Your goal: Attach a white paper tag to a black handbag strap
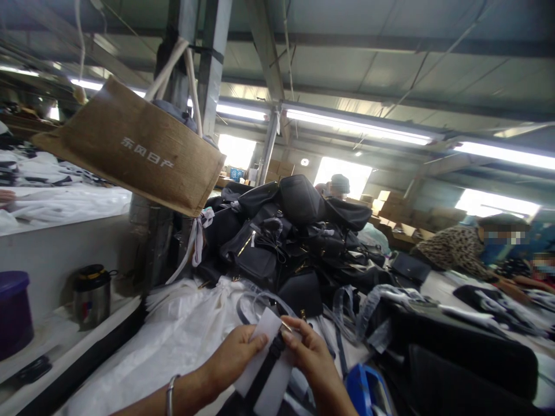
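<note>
Low in the middle of the view, my left hand [232, 358] pinches a white strip of wrapping material [265, 346] that lies over a black strap [267, 364]. A bangle sits on that wrist. My right hand [313, 361] is closed on the same strap and white strip from the right, next to a small gold metal fitting [286, 327]. Both hands hover over crumpled white plastic sheeting [173, 341]. Just beyond them rises a heap of black bags [286, 237] with gold zips.
A brown jute tote [134, 150] hangs from a pillar at upper left. A metal flask [91, 294] and a purple tub [13, 309] stand on a ledge at left. A blue object [362, 390] lies beside my right hand. Other people work at the right.
</note>
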The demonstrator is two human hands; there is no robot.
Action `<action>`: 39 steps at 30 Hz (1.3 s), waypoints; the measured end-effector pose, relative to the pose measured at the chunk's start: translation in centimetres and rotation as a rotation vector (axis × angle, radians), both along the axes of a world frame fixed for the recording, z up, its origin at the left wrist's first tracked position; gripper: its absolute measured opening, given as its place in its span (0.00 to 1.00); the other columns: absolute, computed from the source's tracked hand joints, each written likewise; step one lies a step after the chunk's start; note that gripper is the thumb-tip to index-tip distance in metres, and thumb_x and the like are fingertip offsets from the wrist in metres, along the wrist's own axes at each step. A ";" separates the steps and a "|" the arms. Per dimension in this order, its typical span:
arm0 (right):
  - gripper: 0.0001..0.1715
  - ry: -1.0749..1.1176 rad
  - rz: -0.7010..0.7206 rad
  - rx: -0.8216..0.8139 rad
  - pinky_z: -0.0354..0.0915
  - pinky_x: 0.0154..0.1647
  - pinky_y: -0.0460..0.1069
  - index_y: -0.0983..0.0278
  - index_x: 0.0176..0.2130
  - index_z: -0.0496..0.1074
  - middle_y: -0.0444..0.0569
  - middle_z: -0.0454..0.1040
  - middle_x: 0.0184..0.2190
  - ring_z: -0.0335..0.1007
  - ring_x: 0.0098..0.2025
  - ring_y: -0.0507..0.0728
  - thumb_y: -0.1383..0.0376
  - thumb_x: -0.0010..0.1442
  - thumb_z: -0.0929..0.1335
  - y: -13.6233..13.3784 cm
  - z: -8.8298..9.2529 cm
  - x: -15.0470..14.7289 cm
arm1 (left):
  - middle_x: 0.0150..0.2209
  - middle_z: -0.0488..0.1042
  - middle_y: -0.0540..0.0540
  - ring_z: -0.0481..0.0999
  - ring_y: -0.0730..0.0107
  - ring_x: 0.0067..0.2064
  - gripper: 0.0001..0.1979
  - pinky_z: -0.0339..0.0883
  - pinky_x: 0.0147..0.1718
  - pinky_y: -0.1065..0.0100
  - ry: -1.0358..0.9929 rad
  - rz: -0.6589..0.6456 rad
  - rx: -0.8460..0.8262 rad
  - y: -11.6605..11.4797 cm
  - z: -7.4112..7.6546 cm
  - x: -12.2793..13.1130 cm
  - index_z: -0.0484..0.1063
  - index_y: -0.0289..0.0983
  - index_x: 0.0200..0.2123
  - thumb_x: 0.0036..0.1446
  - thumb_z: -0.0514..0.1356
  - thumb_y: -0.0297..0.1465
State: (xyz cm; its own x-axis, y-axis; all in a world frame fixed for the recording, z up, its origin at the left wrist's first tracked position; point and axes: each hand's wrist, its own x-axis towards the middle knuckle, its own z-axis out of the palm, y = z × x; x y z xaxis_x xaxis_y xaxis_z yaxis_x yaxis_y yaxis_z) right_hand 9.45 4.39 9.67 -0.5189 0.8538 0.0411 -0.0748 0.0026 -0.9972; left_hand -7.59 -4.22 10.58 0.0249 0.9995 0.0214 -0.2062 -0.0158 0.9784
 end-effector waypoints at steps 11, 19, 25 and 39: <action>0.30 0.042 0.057 -0.092 0.62 0.30 0.47 0.64 0.48 0.73 0.48 0.78 0.32 0.71 0.30 0.54 0.51 0.50 0.76 0.5 -0.6 0.3 | 0.34 0.77 0.42 0.74 0.62 0.34 0.20 0.63 0.34 0.68 -0.005 -0.022 0.040 0.1 0.4 0.2 0.76 0.30 0.43 0.57 0.60 0.42; 0.31 -0.008 0.066 -0.062 0.56 0.23 0.44 0.66 0.43 0.74 0.46 0.76 0.27 0.65 0.23 0.49 0.48 0.47 0.77 0.3 -0.1 0.7 | 0.34 0.76 0.44 0.72 0.63 0.35 0.19 0.61 0.33 0.69 0.149 -0.103 0.036 0.5 1.3 -0.7 0.76 0.31 0.42 0.58 0.60 0.42; 0.27 0.007 0.046 -0.039 0.56 0.24 0.44 0.66 0.42 0.74 0.45 0.74 0.26 0.63 0.24 0.49 0.50 0.50 0.75 -0.4 0.6 0.8 | 0.35 0.78 0.41 0.75 0.60 0.37 0.23 0.63 0.35 0.68 0.005 -0.202 -0.042 -0.6 2.0 -1.3 0.76 0.31 0.45 0.54 0.63 0.44; 0.23 -0.072 0.014 0.060 0.56 0.25 0.45 0.66 0.40 0.75 0.45 0.72 0.27 0.62 0.25 0.50 0.51 0.53 0.73 -1.0 1.9 0.8 | 0.40 0.79 0.38 0.77 0.59 0.41 0.20 0.66 0.40 0.66 -0.338 -0.332 -0.146 -2.4 2.6 0.0 0.75 0.31 0.49 0.52 0.65 0.30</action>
